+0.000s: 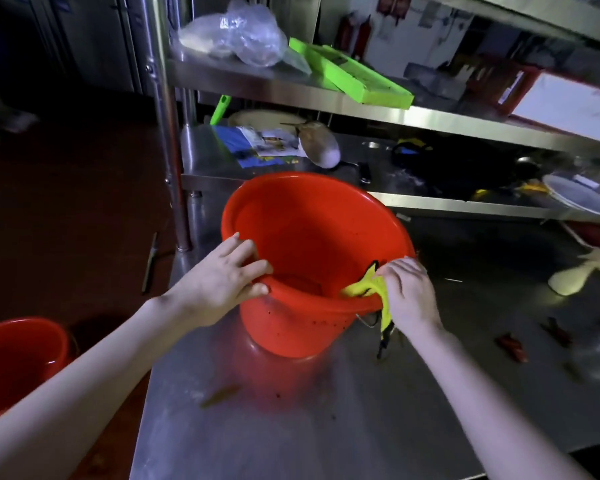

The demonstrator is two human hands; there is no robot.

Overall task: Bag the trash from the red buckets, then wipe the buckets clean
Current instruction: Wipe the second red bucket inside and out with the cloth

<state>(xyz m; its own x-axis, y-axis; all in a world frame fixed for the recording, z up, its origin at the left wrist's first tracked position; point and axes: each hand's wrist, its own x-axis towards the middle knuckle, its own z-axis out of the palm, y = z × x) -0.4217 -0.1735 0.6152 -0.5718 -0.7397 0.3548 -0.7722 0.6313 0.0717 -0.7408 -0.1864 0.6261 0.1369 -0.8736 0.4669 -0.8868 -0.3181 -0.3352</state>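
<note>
Wiping step: left hand (222, 282) clamps the near rim of the round red plastic bucket (312, 244) standing on the steel table (291, 427); right hand (409, 292) pinches a yellow cloth (368, 289) over the rim. Bucket looks empty, specks outside. Next probably drag cloth around rim while steadying; second red bucket (18, 355) sits low left.

Steel table (326, 427): red bucket (312, 237), upright; red scraps (511, 346) well apart at right; brown smear (220, 396) in front.
</note>
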